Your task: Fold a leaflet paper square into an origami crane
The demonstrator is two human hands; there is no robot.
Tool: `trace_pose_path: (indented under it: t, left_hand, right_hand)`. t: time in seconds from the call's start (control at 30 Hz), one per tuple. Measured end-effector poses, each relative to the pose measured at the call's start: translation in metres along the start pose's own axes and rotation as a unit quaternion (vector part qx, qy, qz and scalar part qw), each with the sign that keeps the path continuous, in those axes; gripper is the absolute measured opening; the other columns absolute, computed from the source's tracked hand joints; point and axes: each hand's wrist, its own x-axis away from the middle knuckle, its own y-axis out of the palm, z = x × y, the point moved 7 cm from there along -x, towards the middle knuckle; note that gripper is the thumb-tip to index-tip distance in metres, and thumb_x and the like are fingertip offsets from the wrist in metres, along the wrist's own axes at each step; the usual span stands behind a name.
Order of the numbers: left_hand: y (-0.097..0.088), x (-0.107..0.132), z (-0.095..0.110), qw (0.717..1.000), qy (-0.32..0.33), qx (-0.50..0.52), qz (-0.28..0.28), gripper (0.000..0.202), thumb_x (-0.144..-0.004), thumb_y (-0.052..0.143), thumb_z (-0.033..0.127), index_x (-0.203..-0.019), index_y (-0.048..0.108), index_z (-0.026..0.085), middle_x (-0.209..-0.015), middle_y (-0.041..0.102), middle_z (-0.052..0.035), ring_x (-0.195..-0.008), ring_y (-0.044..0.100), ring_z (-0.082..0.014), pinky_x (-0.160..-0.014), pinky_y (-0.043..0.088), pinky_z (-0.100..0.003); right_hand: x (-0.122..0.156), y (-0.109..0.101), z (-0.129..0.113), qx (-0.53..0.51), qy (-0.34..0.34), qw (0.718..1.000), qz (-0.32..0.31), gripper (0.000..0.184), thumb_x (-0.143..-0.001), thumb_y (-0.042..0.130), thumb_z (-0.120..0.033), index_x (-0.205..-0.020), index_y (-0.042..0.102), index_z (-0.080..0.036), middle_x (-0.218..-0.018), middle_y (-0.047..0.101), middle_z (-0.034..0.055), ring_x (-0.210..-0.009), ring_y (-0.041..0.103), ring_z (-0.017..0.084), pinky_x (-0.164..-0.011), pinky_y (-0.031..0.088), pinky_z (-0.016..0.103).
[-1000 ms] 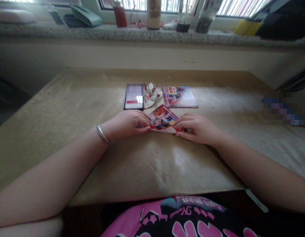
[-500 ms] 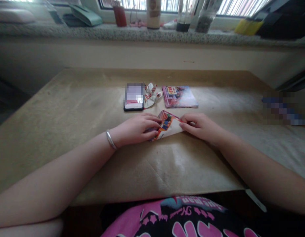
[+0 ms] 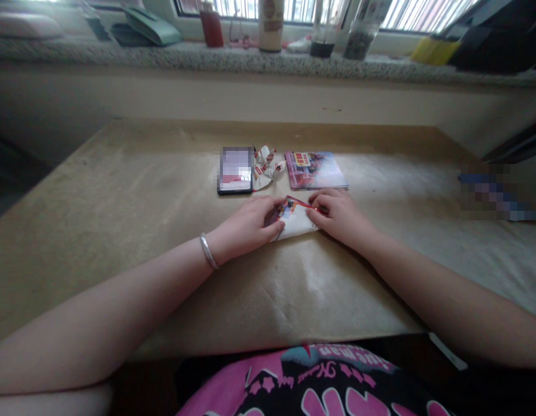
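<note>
Between my hands lies a sheet of printed paper [image 3: 297, 222], partly folded, with its white back showing and a colourful printed area near the top. My left hand [image 3: 260, 222] grips the paper's left side, thumb on the white face. At the right edge, my right hand [image 3: 332, 212] pinches the paper between thumb and fingers. Just behind sit a stack of printed leaflets [image 3: 317, 170], a crumpled piece of printed paper [image 3: 267, 167] and a phone [image 3: 235, 169] with its screen lit and blurred.
The table [image 3: 164, 173] has a tan cover. Beyond it, a stone windowsill [image 3: 233, 59] carries bottles, a red jar [image 3: 211, 28], a green case [image 3: 153, 28] and a yellow object [image 3: 435, 49]. A blurred blue item [image 3: 497, 196] lies at the right.
My left hand has shifted slightly right, and my right hand has moved a little left and farther over the paper. More of the white side shows and less of the coloured print.
</note>
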Motion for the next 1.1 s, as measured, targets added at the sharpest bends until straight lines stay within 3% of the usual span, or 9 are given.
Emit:
trace_pose_path:
  t: [0.17, 0.3, 0.47, 0.67, 0.93, 1.1]
  left_hand:
    - [0.002, -0.001, 0.005, 0.998, 0.055, 0.012, 0.009, 0.031, -0.088, 0.052, 0.026, -0.114, 0.067, 0.016, -0.123, 0.064, -0.0095, -0.117, 0.056, -0.0226, -0.105, 0.043, -0.039]
    - [0.004, -0.002, 0.005, 0.998, 0.066, 0.005, 0.018, 0.030, -0.088, 0.055, 0.027, -0.113, 0.069, 0.016, -0.121, 0.065, -0.0100, -0.115, 0.057, -0.0226, -0.105, 0.043, -0.039]
    - [0.003, -0.005, 0.002, 0.997, 0.037, 0.053, 0.028, 0.029, -0.083, 0.061, 0.024, -0.109, 0.071, 0.016, -0.117, 0.068, -0.0086, -0.111, 0.061, -0.0212, -0.103, 0.045, -0.036]
    - [0.003, -0.005, -0.001, 0.992, -0.007, 0.126, 0.019, 0.032, -0.078, 0.064, 0.022, -0.110, 0.070, 0.017, -0.112, 0.070, -0.0063, -0.103, 0.065, -0.0191, -0.095, 0.051, -0.031]
    - [0.004, -0.007, -0.001, 0.978, -0.008, 0.204, 0.043, 0.025, -0.076, 0.066, 0.015, -0.100, 0.072, 0.016, -0.106, 0.071, -0.0069, -0.100, 0.066, -0.0176, -0.097, 0.052, -0.033]
    - [0.013, -0.006, -0.006, 0.935, -0.043, 0.351, 0.032, 0.041, -0.077, 0.061, 0.008, -0.117, 0.061, 0.013, -0.109, 0.069, -0.0095, -0.089, 0.070, -0.0145, -0.075, 0.059, -0.025]
  right_hand:
    - [-0.001, 0.001, 0.001, 0.022, 0.011, 1.000, 0.001, 0.014, -0.080, 0.059, -0.030, -0.070, 0.060, -0.020, -0.101, 0.069, 0.0096, -0.099, 0.058, 0.026, -0.089, 0.044, 0.040]
    - [0.000, 0.000, -0.001, 0.045, 0.016, 0.999, -0.007, 0.010, -0.078, 0.060, -0.029, -0.073, 0.060, -0.020, -0.102, 0.068, 0.0102, -0.099, 0.058, 0.028, -0.089, 0.044, 0.040]
    - [0.000, 0.000, -0.001, 0.059, 0.021, 0.998, -0.011, 0.011, -0.078, 0.059, -0.027, -0.082, 0.064, -0.019, -0.101, 0.067, 0.0113, -0.100, 0.057, 0.029, -0.090, 0.044, 0.042]
    - [-0.001, 0.004, -0.003, 0.028, 0.004, 1.000, 0.012, 0.033, -0.083, 0.058, -0.033, -0.108, 0.068, -0.015, -0.110, 0.068, 0.0134, -0.108, 0.056, 0.029, -0.098, 0.042, 0.044]
    - [-0.003, 0.008, -0.003, -0.029, -0.011, 0.999, 0.020, 0.029, -0.087, 0.056, -0.038, -0.096, 0.073, -0.017, -0.107, 0.069, 0.0120, -0.105, 0.059, 0.028, -0.096, 0.043, 0.044]
    - [-0.007, 0.009, -0.004, -0.087, -0.007, 0.996, 0.013, 0.021, -0.084, 0.056, -0.034, -0.083, 0.071, -0.019, -0.097, 0.071, 0.0095, -0.096, 0.062, 0.025, -0.091, 0.044, 0.041]
